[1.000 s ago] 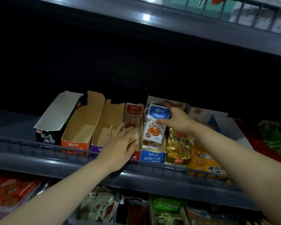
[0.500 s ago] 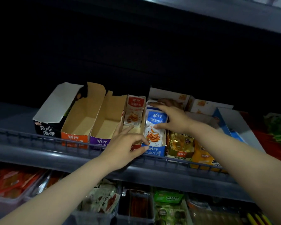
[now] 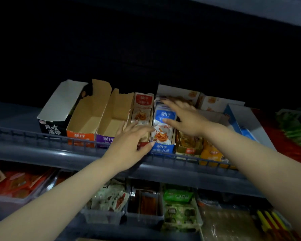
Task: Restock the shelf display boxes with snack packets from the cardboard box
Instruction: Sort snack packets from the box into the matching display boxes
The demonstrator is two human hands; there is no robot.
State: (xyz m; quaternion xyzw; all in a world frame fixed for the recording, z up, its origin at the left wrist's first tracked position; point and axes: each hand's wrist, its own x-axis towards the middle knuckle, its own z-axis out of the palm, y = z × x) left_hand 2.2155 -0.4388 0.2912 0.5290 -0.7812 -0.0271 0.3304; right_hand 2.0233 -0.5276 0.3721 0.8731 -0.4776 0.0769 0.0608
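We note a dark store aisle: a grey shelf (image 3: 42, 152) with a wire rail (image 3: 33, 134) along its front edge, another shelf overhead (image 3: 268, 9), and below it a tier of clear tubs (image 3: 144, 204) holding packets. On the grey shelf a row of display boxes stands side by side. A black box (image 3: 49, 128) is at far left, then an orange box (image 3: 80, 136) and a purple box (image 3: 104, 139), both showing bare cardboard inside. Next come a red box (image 3: 142, 145) with red-topped packets (image 3: 143, 108) upright, a blue box (image 3: 162, 147) packed with blue-topped packets (image 3: 162, 131), then gold packets (image 3: 188, 141) and orange packets (image 3: 210, 153) to the right. Left hand (image 3: 129, 141) lies over the rail at the red box's front, grip apart, fingers straight and reaching into that box, thumb tip at the blue box's near corner. Right hand (image 3: 184, 119), motion-blurred, lies on the blue-topped packets: fingers spread straight across their top edges, thumb against the front packet's face, grip apart, clamped on nothing that we can make out.
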